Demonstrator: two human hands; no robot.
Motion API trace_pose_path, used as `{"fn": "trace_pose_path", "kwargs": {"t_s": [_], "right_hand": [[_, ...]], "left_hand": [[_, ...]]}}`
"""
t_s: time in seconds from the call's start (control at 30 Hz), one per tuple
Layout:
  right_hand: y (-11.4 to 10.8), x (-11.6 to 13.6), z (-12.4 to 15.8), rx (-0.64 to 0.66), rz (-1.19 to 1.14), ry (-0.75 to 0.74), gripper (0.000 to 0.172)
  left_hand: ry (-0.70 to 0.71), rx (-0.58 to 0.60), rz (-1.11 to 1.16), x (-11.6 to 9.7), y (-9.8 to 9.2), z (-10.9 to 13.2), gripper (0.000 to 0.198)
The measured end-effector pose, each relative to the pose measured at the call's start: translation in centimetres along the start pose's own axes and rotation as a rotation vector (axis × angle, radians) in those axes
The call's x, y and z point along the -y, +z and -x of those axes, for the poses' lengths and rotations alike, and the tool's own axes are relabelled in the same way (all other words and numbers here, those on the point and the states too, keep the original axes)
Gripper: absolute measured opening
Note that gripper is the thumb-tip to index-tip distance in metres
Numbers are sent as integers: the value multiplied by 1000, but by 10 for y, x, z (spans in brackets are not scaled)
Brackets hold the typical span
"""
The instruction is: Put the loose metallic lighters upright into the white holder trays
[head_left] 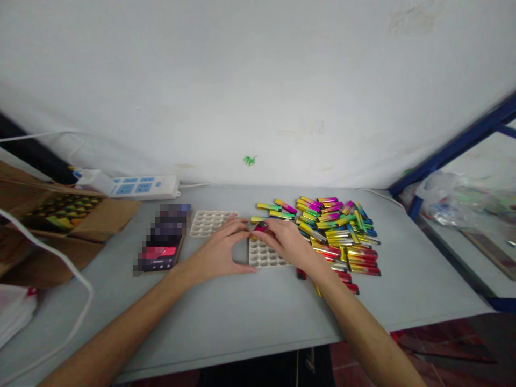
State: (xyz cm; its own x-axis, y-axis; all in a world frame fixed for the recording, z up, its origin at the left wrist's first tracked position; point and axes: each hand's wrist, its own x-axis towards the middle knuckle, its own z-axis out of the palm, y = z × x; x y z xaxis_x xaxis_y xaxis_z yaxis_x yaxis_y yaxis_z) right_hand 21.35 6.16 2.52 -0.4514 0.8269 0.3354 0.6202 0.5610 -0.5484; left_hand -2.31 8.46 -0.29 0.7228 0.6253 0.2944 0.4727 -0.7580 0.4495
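My right hand (288, 242) pinches a small lighter (260, 227) with a pink and dark end, over the far-left corner of a white tray with rows of round holes (264, 258). Beside it, my left hand (223, 247) has its fingers stretched and thumb spread apart at the tray's left side. Its fingertips come close to the lighter; whether they touch it I cannot tell. A second white holed tray (201, 223) lies behind my left hand, partly covered by it. To the right is a loose pile of shiny lighters (330, 234) in yellow, green, pink, red and silver, partly behind my right hand and forearm.
A phone (165, 239) lies left of the trays. Farther left stands an open cardboard box (115, 215) with lighters inside. A white power strip (147, 187) sits against the wall, and a white cable (76, 269) loops at left. A blue metal frame (455, 145) rises at right.
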Motion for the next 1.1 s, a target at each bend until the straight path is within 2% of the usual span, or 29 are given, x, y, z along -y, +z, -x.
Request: {"fn": "trace_pose_path", "kwargs": {"t_s": [0.17,0.33,0.43,0.8,0.97,1.1], "right_hand": [[-1,-1,0,103,85,-42,25],[-1,4,-2,95,193,-83,24],[-4,7,-4,139,180,-82,22],[-8,5,-2,234,341,-95,27],[-8,1,-1,217,265,-67,28],[-22,-7,5,222,-9,-47,46]], "left_hand": [[-12,21,27,-4,-3,-2,69],[-2,21,1,-4,-2,-1,72],[9,20,-4,-4,-1,0,73],[8,15,4,-8,4,0,71],[12,11,3,-8,3,0,66],[23,-17,-26,-5,3,1,65]]}}
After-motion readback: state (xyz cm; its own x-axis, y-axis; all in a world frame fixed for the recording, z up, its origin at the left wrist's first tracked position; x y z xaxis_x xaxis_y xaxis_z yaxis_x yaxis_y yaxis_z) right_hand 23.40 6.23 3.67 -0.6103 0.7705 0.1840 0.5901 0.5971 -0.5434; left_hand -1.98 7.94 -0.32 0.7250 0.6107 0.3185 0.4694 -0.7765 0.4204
